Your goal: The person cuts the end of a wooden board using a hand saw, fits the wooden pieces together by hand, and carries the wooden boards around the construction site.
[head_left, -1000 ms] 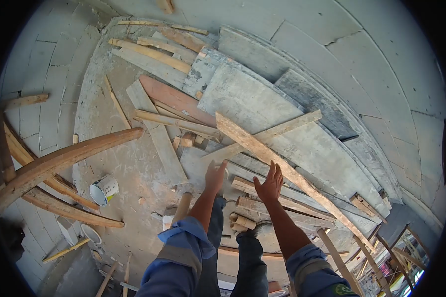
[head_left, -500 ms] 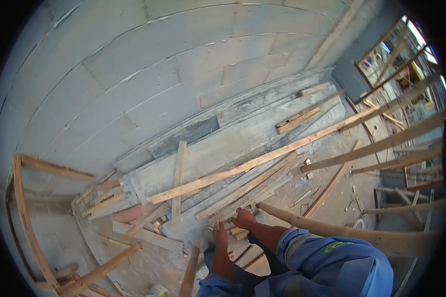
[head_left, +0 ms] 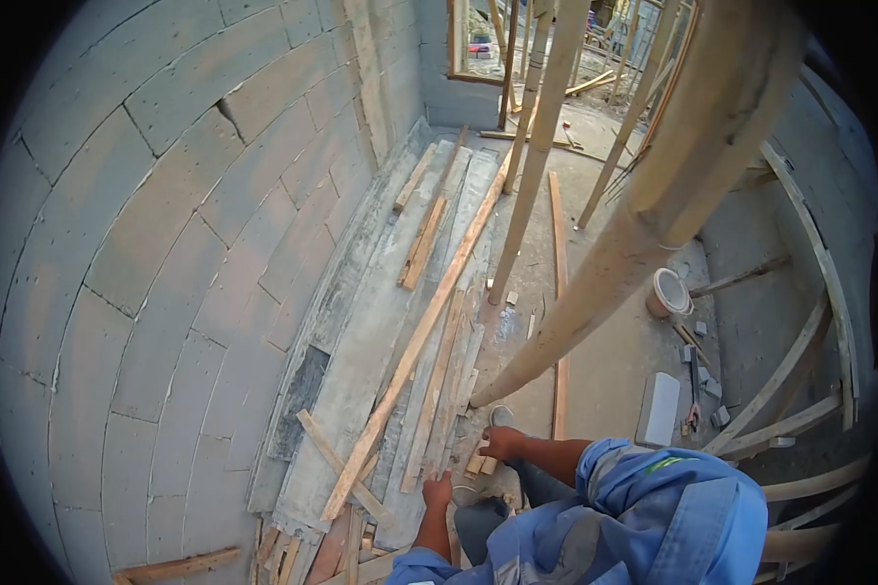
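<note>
My left hand point(head_left: 437, 490) is low in the middle of the view, its fingers stretched out at the near end of a narrow grey plank point(head_left: 456, 414). It seems to touch the plank, though contact is hard to see. My right hand point(head_left: 500, 444) has curled fingers above short wood pieces point(head_left: 477, 462), close to my shoe point(head_left: 501, 416). What is inside those fingers is hidden. Left of both hands, a long light-brown timber point(head_left: 415, 346) slants across wide grey boards point(head_left: 346, 395). A shorter strip point(head_left: 332, 453) crosses its lower end.
A thick bamboo pole point(head_left: 595, 283) leans across the view, its foot just beyond my right hand. More upright poles point(head_left: 546, 146) stand behind. On the right are a bucket point(head_left: 670, 292), a pale block point(head_left: 659, 409) and slanted timbers point(head_left: 790, 361). A block wall point(head_left: 166, 292) rises left.
My view has swung to the right, so the bucket and pale block now show plainly. Both hands stay low by the wood; they sit slightly lower in the view.
</note>
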Motion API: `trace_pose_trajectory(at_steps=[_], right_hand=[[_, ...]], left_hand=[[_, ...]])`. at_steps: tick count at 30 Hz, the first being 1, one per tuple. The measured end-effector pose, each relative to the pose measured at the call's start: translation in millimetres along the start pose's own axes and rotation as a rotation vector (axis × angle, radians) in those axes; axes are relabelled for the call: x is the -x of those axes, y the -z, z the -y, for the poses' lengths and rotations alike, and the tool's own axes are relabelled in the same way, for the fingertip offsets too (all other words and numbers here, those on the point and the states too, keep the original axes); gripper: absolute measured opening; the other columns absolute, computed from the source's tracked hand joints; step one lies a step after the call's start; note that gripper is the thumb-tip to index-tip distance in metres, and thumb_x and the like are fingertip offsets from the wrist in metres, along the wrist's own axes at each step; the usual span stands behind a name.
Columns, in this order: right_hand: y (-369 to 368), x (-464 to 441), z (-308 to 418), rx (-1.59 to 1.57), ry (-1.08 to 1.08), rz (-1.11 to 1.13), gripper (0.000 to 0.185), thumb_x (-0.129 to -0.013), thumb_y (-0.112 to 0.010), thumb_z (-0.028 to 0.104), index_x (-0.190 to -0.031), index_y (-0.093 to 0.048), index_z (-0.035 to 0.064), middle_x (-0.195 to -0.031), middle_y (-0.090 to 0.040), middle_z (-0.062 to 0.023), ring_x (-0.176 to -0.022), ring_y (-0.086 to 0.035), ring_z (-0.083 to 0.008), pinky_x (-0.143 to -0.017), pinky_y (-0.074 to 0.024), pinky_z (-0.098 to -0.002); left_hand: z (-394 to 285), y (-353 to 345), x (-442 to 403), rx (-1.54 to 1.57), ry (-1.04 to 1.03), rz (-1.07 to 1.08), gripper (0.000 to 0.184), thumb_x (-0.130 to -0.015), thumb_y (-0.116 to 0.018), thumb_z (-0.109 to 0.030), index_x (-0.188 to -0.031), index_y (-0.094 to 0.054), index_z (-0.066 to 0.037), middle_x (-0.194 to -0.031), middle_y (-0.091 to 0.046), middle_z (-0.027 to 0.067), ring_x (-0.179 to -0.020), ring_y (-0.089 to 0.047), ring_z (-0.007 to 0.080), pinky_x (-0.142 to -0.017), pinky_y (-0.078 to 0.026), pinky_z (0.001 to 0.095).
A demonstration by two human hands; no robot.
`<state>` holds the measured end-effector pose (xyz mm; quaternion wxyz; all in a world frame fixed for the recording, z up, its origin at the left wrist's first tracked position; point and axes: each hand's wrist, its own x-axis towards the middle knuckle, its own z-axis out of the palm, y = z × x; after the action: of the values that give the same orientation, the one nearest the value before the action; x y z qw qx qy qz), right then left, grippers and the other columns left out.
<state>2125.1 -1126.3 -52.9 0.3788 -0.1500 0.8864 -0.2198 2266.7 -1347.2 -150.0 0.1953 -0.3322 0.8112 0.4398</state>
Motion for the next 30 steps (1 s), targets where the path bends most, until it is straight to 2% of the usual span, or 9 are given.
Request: trace_pose_trajectory(at_steps=[5,8,14,17,20,22,24,29,30], right_hand=[[0.6,49.2,-134.5,-0.003,-0.332,-0.123,0.058,-0.084,-0.07,0.052,-0.103,-0.076,-0.0033,-0.105,-0.072,-0.0286,-0.102,-0.069,-0.0427,-0.092,-0.0542,-0.0484],[20.1,100.6,-163.2,-0.128,-0.51,-0.162,0.06,-0.085,-0.07,0.055,-0.098,-0.077,-0.0034,-0.101,-0.073,-0.0274,-0.099,-0.07,-0.0421,-0.091,-0.0546,-0.0486],[19.7,96.8,-240.1,-0.245,-0.476,-0.276,0.059,-0.086,-0.069,0.056,-0.098,-0.077,-0.0014,-0.099,-0.073,-0.0253,-0.096,-0.071,-0.0401,-0.087,-0.0555,-0.0479],[41.6,103.9,-255.5,-0.368,-0.466,-0.278,0.063,-0.086,-0.069,0.056,-0.099,-0.077,-0.0055,-0.105,-0.073,-0.0271,-0.102,-0.071,-0.0406,-0.092,-0.0551,-0.048],[45.5,104.1,-283.8,-0.433,-0.533,-0.258,0.058,-0.082,-0.075,0.057,-0.098,-0.077,0.0021,-0.094,-0.074,-0.0239,-0.093,-0.072,-0.0386,-0.086,-0.0556,-0.0464],[52.4,102.4,-308.6,-0.475,-0.529,-0.222,0.06,-0.08,-0.077,0.056,-0.105,-0.076,0.002,-0.1,-0.074,-0.0237,-0.097,-0.072,-0.0384,-0.089,-0.0554,-0.0452],[94.0,121.4,-311.4,-0.528,-0.533,-0.236,0.067,-0.081,-0.077,0.055,-0.12,-0.071,0.0003,-0.119,-0.071,-0.0229,-0.112,-0.068,-0.0385,-0.099,-0.0527,-0.0435],[159.7,110.5,-347.0,-0.607,-0.566,-0.356,0.068,-0.083,-0.076,0.052,-0.124,-0.068,-0.0019,-0.119,-0.072,-0.0238,-0.111,-0.07,-0.0361,-0.099,-0.0531,-0.0417],[179.0,104.6,-348.1,-0.629,-0.545,-0.378,0.068,-0.084,-0.076,0.052,-0.124,-0.068,-0.0028,-0.117,-0.072,-0.0238,-0.11,-0.07,-0.0351,-0.098,-0.0536,-0.0408]], left_hand=[[-44.2,-3.1,-14.1,-0.173,-0.147,0.173,0.071,-0.087,-0.065,-0.058,-0.121,-0.07,0.004,-0.119,-0.068,0.0316,-0.117,-0.064,0.0445,-0.101,-0.049,0.0475],[-91.4,-28.2,-3.5,-0.248,-0.248,0.273,0.072,-0.087,-0.064,-0.059,-0.122,-0.07,0.004,-0.121,-0.068,0.0297,-0.119,-0.064,0.0432,-0.102,-0.049,0.0465],[-196.8,-115.6,9.7,-0.45,-0.478,0.548,0.075,-0.089,-0.062,-0.06,-0.129,-0.066,0.003,-0.127,-0.067,0.0275,-0.125,-0.061,0.0411,-0.107,-0.046,0.0442],[-234.7,-167.4,2.7,-0.54,-0.514,0.616,0.077,-0.089,-0.061,-0.06,-0.132,-0.065,0.004,-0.13,-0.065,0.0276,-0.126,-0.061,0.0403,-0.108,-0.045,0.0434],[-284.5,-196.4,12.7,-0.591,-0.493,0.691,0.077,-0.09,-0.06,-0.06,-0.132,-0.064,0.004,-0.132,-0.064,0.0279,-0.127,-0.06,0.0402,-0.109,-0.045,0.043],[-299.4,-221.7,-7.8,-0.687,-0.521,0.741,0.076,-0.09,-0.059,-0.06,-0.133,-0.064,0.003,-0.135,-0.062,0.0276,-0.129,-0.059,0.0401,-0.111,-0.044,0.0435],[-312.5,-243.8,-32.9,-0.781,-0.508,0.742,0.076,-0.089,-0.06,-0.059,-0.134,-0.063,0.002,-0.137,-0.061,0.0274,-0.13,-0.058,0.0398,-0.112,-0.043,0.0438],[-393.6,-266.7,-74.4,-0.84,-0.292,0.659,0.077,-0.086,-0.065,-0.055,-0.135,-0.062,0.005,-0.139,-0.06,0.0275,-0.13,-0.058,0.0394,-0.109,-0.046,0.0441],[-413.4,-272.9,-81.7,-0.821,-0.32,0.66,0.076,-0.086,-0.065,-0.055,-0.133,-0.063,0.005,-0.138,-0.061,0.0274,-0.129,-0.059,0.0394,-0.109,-0.047,0.0442]])
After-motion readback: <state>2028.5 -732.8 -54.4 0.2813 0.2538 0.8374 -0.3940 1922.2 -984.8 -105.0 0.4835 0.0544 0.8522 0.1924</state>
